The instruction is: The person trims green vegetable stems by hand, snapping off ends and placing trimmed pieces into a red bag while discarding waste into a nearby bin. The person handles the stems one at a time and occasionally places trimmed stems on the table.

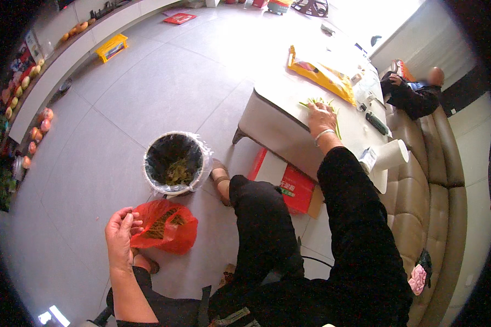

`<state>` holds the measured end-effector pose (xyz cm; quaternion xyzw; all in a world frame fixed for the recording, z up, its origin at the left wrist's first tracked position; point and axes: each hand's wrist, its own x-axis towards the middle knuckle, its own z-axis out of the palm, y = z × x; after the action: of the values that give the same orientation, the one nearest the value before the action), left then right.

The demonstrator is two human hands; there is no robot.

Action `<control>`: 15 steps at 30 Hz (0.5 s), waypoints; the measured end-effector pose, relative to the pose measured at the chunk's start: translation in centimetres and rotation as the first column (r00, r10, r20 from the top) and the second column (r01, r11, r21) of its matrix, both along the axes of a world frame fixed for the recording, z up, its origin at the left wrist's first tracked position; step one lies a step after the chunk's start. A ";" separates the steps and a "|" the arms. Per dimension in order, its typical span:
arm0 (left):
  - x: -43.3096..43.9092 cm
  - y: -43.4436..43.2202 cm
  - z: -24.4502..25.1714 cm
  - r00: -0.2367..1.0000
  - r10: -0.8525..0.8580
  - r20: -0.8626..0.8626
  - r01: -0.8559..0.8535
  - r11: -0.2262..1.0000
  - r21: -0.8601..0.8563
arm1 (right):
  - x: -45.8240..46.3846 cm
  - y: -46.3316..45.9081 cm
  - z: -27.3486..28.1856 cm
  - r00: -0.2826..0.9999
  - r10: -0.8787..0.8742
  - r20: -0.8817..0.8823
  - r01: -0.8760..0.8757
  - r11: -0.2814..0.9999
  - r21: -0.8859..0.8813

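My right hand (322, 118) is on the white coffee table (270, 98), its fingers closed over a small bunch of thin green stalks (338, 122) that stick out on both sides. A bracelet circles that wrist. Lower left, my left hand (122, 229) hovers at the rim of a red plastic bag (184, 235), fingers loosely bent and apart, with nothing visible in them. Inside the bag lie thin greenish-brown stalks (161, 227). Just beyond it stands a round bin (146, 173) with a clear plastic liner, holding plant scraps (179, 171).
On the table are a yellow package (323, 77), a dark green object (376, 123) and a white paper roll (393, 155). A red carton (296, 188) sits beneath. Another person (413, 96) is on the brown leather sofa (409, 196). Fruit (36, 134) lines the floor at left.
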<state>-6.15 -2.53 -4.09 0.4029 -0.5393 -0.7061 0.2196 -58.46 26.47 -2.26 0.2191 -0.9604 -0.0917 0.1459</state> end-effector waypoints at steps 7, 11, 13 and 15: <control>0.2 -0.1 -0.1 0.999 0.004 0.046 -0.003 1.000 -0.027 | -0.2 -1.1 -0.6 0.990 -0.143 0.000 0.143 0.988 -0.061; 0.3 0.5 0.9 0.990 -0.001 0.138 0.024 0.986 -0.165 | 2.1 -4.7 -1.0 1.000 0.019 0.000 -0.018 0.962 -0.274; 0.4 0.7 1.4 0.978 -0.018 0.210 0.081 0.951 -0.298 | 4.2 -7.3 -0.7 0.979 0.195 0.052 -0.169 0.935 -0.311; 0.8 0.7 1.8 0.985 0.009 0.173 0.059 0.922 -0.383 | 7.4 -10.6 -0.7 0.936 0.330 0.126 -0.258 0.881 -0.396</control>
<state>-5.40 -1.82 -2.30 0.4039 -0.6901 -0.5512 0.2383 -51.04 15.86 -2.94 0.3386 -0.9249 0.1370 0.1051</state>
